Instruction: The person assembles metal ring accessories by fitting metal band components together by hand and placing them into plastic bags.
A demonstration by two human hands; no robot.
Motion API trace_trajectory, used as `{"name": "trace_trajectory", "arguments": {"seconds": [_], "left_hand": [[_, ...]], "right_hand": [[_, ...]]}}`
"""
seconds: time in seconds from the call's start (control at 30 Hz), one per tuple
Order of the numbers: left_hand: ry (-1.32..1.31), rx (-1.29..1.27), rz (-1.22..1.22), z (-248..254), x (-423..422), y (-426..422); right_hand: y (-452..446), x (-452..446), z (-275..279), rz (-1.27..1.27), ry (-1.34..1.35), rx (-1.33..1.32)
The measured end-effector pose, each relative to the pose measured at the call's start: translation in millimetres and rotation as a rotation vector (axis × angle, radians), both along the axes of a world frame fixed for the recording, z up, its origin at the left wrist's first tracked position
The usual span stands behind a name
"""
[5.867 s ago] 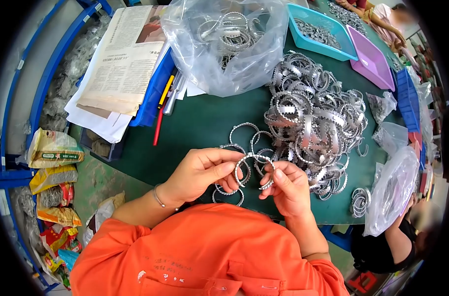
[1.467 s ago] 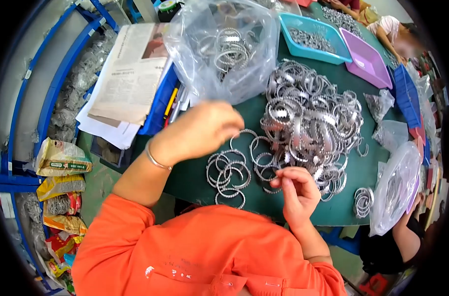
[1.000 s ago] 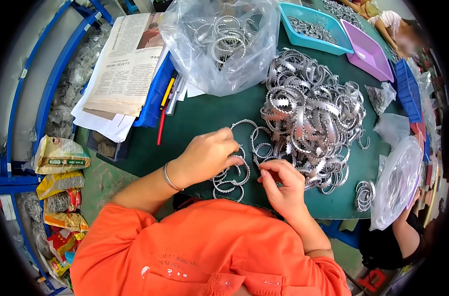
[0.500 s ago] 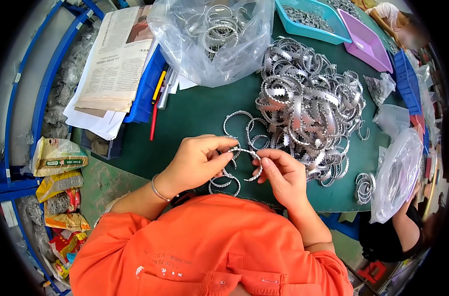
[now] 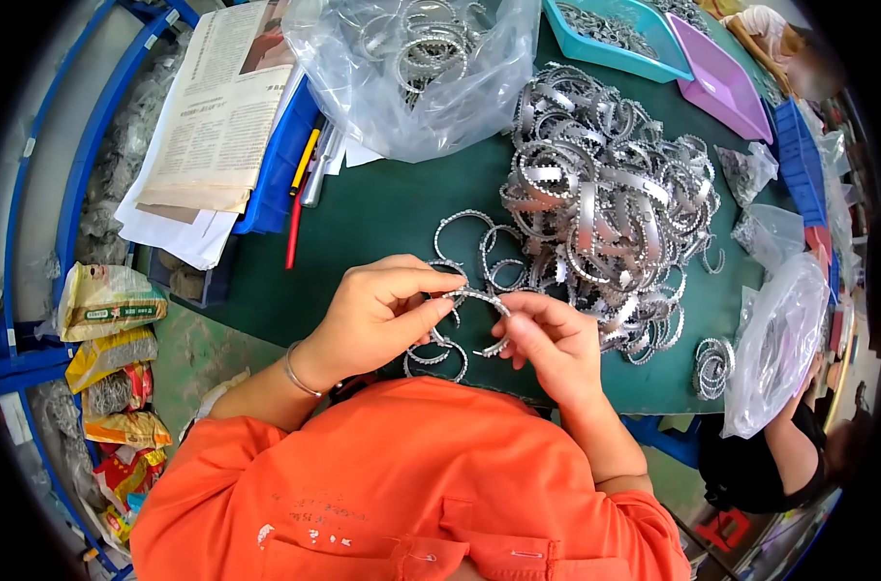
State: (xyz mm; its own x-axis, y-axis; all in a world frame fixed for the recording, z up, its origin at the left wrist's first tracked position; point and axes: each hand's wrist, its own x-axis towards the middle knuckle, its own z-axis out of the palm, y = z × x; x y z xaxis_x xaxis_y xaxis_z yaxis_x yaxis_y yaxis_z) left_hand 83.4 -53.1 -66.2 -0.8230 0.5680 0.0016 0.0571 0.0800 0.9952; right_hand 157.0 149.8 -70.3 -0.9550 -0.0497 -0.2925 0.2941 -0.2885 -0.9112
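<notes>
Since 1.5 seconds ago, the left hand (image 5: 377, 305) has dropped from near the plastic bag (image 5: 363, 107); now it and the right hand (image 5: 555, 341) pinch one open metal bangle (image 5: 479, 294) above the green table (image 5: 363, 218) (gap showing). Uneven finger pressure could twist it.

Shirt (image 5: 363, 436): is going full-on orange, pretty loud tbh
Sleeves (image 5: 193, 484): are matching that orange — ending around the elbows
Left hand (image 5: 372, 310): is sporting a slim silvery bangle (image 5: 298, 376) at the wrist
Lettering (image 5: 316, 506): is running small and dark, too faint to read
White splotches (image 5: 326, 535): are sitting just below it
Flaps (image 5: 498, 569): are showing seams — plus short pale stitching (image 5: 526, 555)
</notes>
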Motion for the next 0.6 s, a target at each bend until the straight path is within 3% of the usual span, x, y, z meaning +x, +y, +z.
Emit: {"name": "trace_trajectory", "arguments": {"seconds": [0.13,0.33,0.6], "left_hand": [[-0.034,0.008,-0.020,2,0,0],[-0.519,0.077,-0.061,1,-7,-6],[-0.744,0.281,-0.063,-7,-7,-9]], "right_hand": [[-1,1,-4,-0.011,0.029,0.068],[4,3,-10,-0.105,0.053,-0.019],[1,0,-8,-0.102,0.016,-0.059]]}}
